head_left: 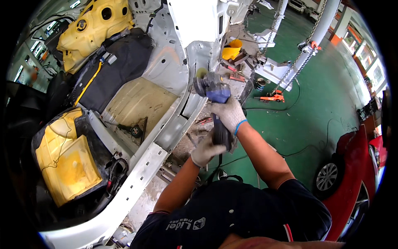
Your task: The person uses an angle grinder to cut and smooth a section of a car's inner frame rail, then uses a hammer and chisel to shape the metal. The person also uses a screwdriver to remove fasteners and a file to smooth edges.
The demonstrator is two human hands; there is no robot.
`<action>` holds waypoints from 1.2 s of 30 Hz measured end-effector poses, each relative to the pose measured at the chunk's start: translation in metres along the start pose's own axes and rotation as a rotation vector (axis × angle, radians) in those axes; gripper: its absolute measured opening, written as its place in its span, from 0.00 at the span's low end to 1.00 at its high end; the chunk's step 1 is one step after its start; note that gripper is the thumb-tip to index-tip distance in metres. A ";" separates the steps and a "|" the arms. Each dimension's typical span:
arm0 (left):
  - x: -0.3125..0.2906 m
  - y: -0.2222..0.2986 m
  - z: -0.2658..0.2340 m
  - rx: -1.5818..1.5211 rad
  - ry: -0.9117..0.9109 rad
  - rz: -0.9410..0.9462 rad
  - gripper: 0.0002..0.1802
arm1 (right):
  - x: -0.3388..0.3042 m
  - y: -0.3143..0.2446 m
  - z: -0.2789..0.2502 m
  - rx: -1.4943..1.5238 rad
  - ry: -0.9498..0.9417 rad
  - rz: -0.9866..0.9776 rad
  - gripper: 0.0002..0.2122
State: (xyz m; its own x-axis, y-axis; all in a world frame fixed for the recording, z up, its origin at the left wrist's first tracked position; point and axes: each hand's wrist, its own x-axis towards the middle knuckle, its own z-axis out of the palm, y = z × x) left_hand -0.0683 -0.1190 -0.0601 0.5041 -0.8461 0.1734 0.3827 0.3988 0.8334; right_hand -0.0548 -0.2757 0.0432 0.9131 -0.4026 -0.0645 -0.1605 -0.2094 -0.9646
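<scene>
Both my hands wear pale work gloves and grip an angle grinder [218, 93] with a blue and black body. My left hand [206, 151] is wrapped round the rear of its dark handle. Farther forward, my right hand [230, 113] closes on the body just behind the grinder's head. A yellowish disc [201, 73] at the head is at the white car body's door pillar [191, 62]; whether it touches the metal I cannot tell. From the handle's rear end a dark cord runs down toward me.
The stripped car's sill [145, 166] runs along my left, with yellow foam [68, 166] inside. Tools and a yellow container [232, 50] lie on a platform beyond the grinder. Cables cross the green floor [309, 112]. Chained posts [315, 37] stand far right; a red car [348, 174] is nearer.
</scene>
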 end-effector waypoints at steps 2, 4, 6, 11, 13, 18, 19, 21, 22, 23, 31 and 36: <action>0.024 0.026 0.010 -0.339 0.096 -0.014 0.23 | 0.010 -0.016 0.002 -0.139 0.064 -0.003 0.19; 0.043 0.026 0.006 -0.325 0.216 -0.024 0.22 | 0.016 -0.030 0.003 -0.162 0.063 0.034 0.20; 0.050 0.023 0.001 -0.223 0.172 -0.004 0.23 | 0.017 -0.044 0.003 -0.141 0.055 0.049 0.20; 0.058 0.026 -0.004 -0.113 0.139 0.041 0.23 | 0.026 -0.053 0.004 -0.154 0.030 0.124 0.15; 0.057 0.027 -0.003 -0.144 0.147 0.040 0.23 | 0.025 -0.060 0.008 -0.173 0.033 0.095 0.14; 0.060 0.037 0.006 -0.288 0.076 0.009 0.22 | 0.023 -0.064 0.005 -0.338 0.022 0.006 0.13; 0.061 0.037 0.005 -0.296 0.063 -0.001 0.22 | 0.025 -0.064 0.004 -0.374 0.026 0.009 0.14; 0.065 0.029 0.005 -0.402 0.061 0.032 0.23 | 0.028 -0.069 0.010 -0.387 0.061 0.049 0.15; 0.066 0.025 0.005 -0.456 0.059 0.049 0.23 | 0.028 -0.072 0.013 -0.371 0.096 0.093 0.16; 0.066 0.026 0.006 -0.470 0.047 0.041 0.24 | 0.029 -0.071 0.011 -0.395 0.073 0.070 0.18; 0.071 0.024 0.006 -0.543 0.012 0.043 0.23 | 0.032 -0.078 0.012 -0.488 0.092 0.083 0.24; 0.074 0.021 0.008 -0.628 -0.014 0.094 0.23 | 0.041 -0.069 0.005 -0.539 0.058 0.127 0.31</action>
State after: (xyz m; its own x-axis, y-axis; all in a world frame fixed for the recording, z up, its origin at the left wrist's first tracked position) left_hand -0.0288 -0.1764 -0.0258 0.5493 -0.8002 0.2408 0.7209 0.5995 0.3478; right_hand -0.0042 -0.2737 0.1057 0.8546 -0.4992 -0.1432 -0.4507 -0.5759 -0.6820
